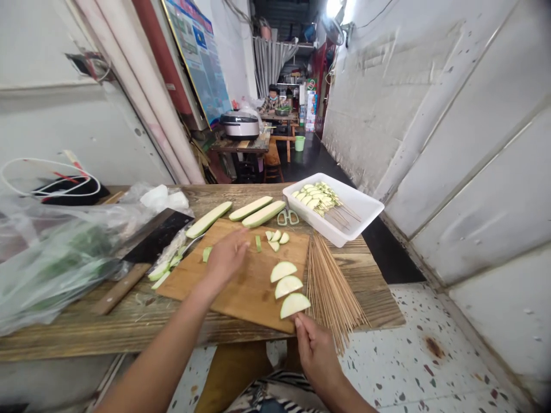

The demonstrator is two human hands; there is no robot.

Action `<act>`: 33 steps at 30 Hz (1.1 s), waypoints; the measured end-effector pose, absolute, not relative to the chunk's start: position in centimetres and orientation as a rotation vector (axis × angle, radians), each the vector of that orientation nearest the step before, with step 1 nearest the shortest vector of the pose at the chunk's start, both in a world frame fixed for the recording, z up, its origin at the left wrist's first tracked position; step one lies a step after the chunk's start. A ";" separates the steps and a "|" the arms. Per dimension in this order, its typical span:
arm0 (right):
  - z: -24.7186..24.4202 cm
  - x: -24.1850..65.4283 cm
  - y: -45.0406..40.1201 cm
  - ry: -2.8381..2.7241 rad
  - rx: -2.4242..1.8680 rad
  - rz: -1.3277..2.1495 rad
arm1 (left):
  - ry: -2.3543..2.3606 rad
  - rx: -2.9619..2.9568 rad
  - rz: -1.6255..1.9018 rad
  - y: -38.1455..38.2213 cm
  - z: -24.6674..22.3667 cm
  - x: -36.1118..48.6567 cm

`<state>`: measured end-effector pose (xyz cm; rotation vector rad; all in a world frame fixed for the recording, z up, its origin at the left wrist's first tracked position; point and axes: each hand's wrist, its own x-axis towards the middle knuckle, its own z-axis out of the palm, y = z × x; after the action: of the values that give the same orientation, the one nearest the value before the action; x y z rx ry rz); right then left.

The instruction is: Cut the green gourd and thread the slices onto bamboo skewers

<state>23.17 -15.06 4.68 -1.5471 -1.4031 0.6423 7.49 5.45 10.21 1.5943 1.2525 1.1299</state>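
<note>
Far left: 1 blue poster [202,63], 1 lidded cooker [240,125] on small desk [224,145]. Far: 1 seated person [268,104], green bucket [299,144] on floor [316,159], fan [334,31] at right.

Three vegetable slices [288,285] line the right of the cutting board [241,281] on the table [381,295], small pieces [276,236] behind them. Right of the board lie skewers [332,287], before a tub [365,221] holding skewered slices [316,198]. Halved vegetables [263,214] lie behind the board, scissors [288,218] between them and the tub; leftward, a cleaver [155,238].
</note>
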 end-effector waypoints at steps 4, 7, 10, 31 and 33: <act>4.9 23.4 -15.1 -1.372 -1.551 0.635 | 1.117 1.864 0.935 6.7 10.2 8.4; 4.7 23.7 -15.2 -1.351 -1.562 0.637 | 1.147 2.179 0.753 6.8 9.5 10.1; 4.4 24.1 -15.3 -1.320 -1.558 0.655 | 1.329 2.471 0.441 7.4 9.0 11.4; 4.6 24.6 -15.5 -1.312 -1.577 0.636 | 1.252 2.740 -0.056 10.2 10.6 7.5; 4.7 24.4 -15.5 -1.321 -1.577 0.637 | 1.313 2.747 0.126 9.5 10.3 8.9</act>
<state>24.45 -15.49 4.66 -1.5773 -1.3207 0.6369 8.93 9.47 10.30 2.7467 1.3128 0.1264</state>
